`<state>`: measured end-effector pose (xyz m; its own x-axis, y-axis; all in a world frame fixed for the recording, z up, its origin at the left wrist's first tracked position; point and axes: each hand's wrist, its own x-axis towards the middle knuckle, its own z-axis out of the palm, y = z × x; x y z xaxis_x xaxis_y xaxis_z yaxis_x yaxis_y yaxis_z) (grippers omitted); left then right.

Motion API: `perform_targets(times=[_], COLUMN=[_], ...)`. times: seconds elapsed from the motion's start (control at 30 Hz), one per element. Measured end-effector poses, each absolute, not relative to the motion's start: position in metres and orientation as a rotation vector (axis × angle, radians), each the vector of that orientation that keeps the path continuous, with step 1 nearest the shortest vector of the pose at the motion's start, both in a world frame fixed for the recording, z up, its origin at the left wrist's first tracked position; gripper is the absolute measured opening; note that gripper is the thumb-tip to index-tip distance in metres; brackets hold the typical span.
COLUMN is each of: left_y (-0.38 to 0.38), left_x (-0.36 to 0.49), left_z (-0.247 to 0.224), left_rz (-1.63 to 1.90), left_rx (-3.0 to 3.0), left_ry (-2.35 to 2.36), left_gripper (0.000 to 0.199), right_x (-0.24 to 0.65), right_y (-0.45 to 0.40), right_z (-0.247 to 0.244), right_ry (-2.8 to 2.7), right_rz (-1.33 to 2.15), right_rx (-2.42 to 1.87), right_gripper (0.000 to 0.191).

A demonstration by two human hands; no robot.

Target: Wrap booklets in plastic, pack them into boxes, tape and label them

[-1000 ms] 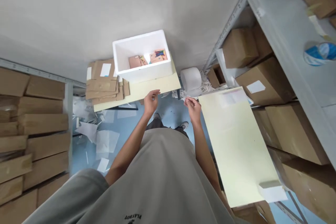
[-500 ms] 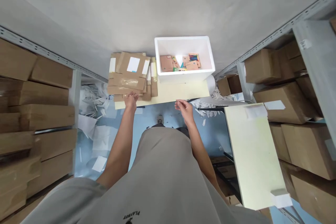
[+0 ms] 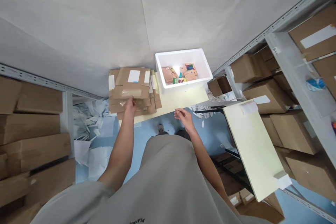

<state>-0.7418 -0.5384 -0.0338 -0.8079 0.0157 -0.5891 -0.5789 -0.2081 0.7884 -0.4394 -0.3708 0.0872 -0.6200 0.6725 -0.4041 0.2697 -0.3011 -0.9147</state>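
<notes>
Flattened brown cardboard boxes with white labels and clear tape lie stacked at the left of a pale yellow table. At the front edge of the top box is my left hand, its fingers closed on that edge. My right hand hangs just in front of the table edge, touching nothing there; thumb and fingertips are pressed together, and whether something small is between them cannot be made out. To the right of the stack, a white foam box holds small brown packets and colourful items.
Shelves with brown cartons stand on the left, and more cartons fill the right shelves. A second pale table is at the right. White paper scraps lie on the blue floor.
The camera view has shifted and tilted. My left hand has moved from the lower boxes to the front edge of the upper box. My right hand keeps nearly the same pose.
</notes>
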Motion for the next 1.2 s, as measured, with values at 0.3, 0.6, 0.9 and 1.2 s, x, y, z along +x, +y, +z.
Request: perform_targets(times=[0.3, 0.6, 0.9, 1.2], left_y=[-0.569, -0.470, -0.329, -0.153], left_x=[-0.724, -0.650, -0.492, -0.286], left_z=[0.043, 0.103, 0.095, 0.060], left_rz=[2.362, 2.086, 1.447, 1.072], left_rx=[-0.446, 0.325, 0.878, 1.261], left_ry=[1.634, 1.485, 1.363, 1.333], left_gripper=[0.032, 0.036, 0.036, 0.035], right_x=[-0.440, -0.330, -0.139, 0.061], right_y=[-0.356, -0.295, -0.271, -0.220], right_z=[0.131, 0.186, 0.158, 0.083], right_ry=[-1.671, -1.602, -1.543, -1.191], right_rz=[1.897, 1.130, 0.798, 0.810], right_rx=[-1.065, -1.157, -1.484, -1.656], right_gripper=[0.045, 0.043, 0.044, 0.031])
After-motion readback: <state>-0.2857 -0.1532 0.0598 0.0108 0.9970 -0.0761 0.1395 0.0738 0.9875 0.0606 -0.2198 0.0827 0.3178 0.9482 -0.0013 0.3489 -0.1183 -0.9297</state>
